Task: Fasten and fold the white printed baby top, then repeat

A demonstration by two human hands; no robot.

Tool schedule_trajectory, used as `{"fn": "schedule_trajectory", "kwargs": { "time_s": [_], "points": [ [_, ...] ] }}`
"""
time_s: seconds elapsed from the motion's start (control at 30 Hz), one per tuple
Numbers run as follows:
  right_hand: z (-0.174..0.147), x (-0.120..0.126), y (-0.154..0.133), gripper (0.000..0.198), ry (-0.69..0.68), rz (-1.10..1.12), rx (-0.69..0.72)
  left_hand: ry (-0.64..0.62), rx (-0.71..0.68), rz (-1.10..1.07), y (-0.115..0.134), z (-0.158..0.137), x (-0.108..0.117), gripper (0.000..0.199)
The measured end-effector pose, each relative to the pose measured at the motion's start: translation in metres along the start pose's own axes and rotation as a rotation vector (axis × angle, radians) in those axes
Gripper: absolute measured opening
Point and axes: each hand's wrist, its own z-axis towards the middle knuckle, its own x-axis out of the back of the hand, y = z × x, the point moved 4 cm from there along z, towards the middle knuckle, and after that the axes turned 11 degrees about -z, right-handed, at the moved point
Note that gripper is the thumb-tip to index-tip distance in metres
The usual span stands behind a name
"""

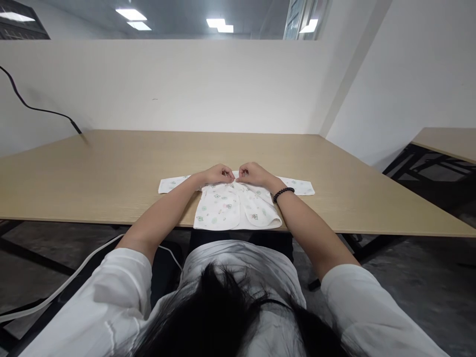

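Observation:
A small white baby jacket point(219, 208) with a print of little green and pink figures lies spread on the table, its sleeves stretched out to both sides. Its two front panels part toward the hem, which reaches the table's near edge. My left hand point(220, 174) pinches the cloth near the neckline, left of the front opening. Close beside it, my right hand point(253, 174) pinches the matching spot on the other panel. The fingertips are nearly together, and whatever small fastening may be between them is hidden. A dark beaded bracelet point(283, 194) circles my right wrist.
The wooden table point(122, 163) runs up to a white partition wall point(208, 84). A black cable point(44, 110) comes down to the table's back left corner. Another table point(446, 141) stands at the right, and a white cable point(63, 286) hangs at lower left.

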Motion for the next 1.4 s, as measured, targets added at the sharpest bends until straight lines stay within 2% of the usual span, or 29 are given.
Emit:
{"fn": "schedule_trajectory", "kwargs": {
  "time_s": [0.13, 0.2, 0.27, 0.4, 0.5, 0.6, 0.67, 0.77, 0.9, 1.13, 1.4],
  "points": [
    [0.001, 0.006, -0.005, 0.027, 0.042, 0.0, -0.014, 0.033, -0.014, 0.042, -0.003, 0.003, 0.002, 0.03],
    [-0.001, 0.007, -0.012, 0.034, 0.036, 0.018, -0.008, 0.069, -0.023, 0.072, -0.007, 0.007, 0.004, 0.03],
    [-0.004, 0.005, -0.019, 0.045, -0.039, 0.04, -0.001, 0.105, -0.028, 0.1, -0.011, 0.01, 0.006, 0.029],
    [-0.01, -0.005, -0.027, 0.054, -0.299, 0.016, -0.038, 0.174, -0.03, 0.145, -0.019, 0.014, 0.01, 0.025],
    [-0.009, -0.004, -0.024, 0.053, -0.313, -0.008, -0.073, 0.223, -0.022, 0.168, -0.021, 0.014, 0.012, 0.027],
    [-0.008, -0.001, -0.018, 0.044, -0.323, 0.017, -0.088, 0.237, -0.036, 0.172, -0.015, 0.012, 0.013, 0.029],
    [-0.008, 0.0, -0.016, 0.035, -0.339, 0.053, -0.095, 0.207, -0.053, 0.156, -0.009, 0.01, 0.011, 0.028],
    [-0.01, 0.001, -0.013, 0.023, -0.371, 0.114, -0.111, 0.087, -0.053, 0.111, 0.001, 0.005, 0.002, 0.022],
    [-0.009, 0.0, -0.007, 0.019, -0.41, 0.178, -0.137, -0.047, -0.012, 0.057, 0.005, 0.001, -0.011, 0.028],
    [-0.007, 0.002, -0.002, 0.018, -0.451, 0.229, -0.157, -0.088, 0.052, -0.017, -0.001, 0.004, -0.01, 0.036],
    [-0.01, 0.006, -0.008, 0.016, -0.467, 0.241, -0.176, -0.11, 0.09, -0.056, -0.002, 0.002, -0.011, 0.035]
  ]
}}
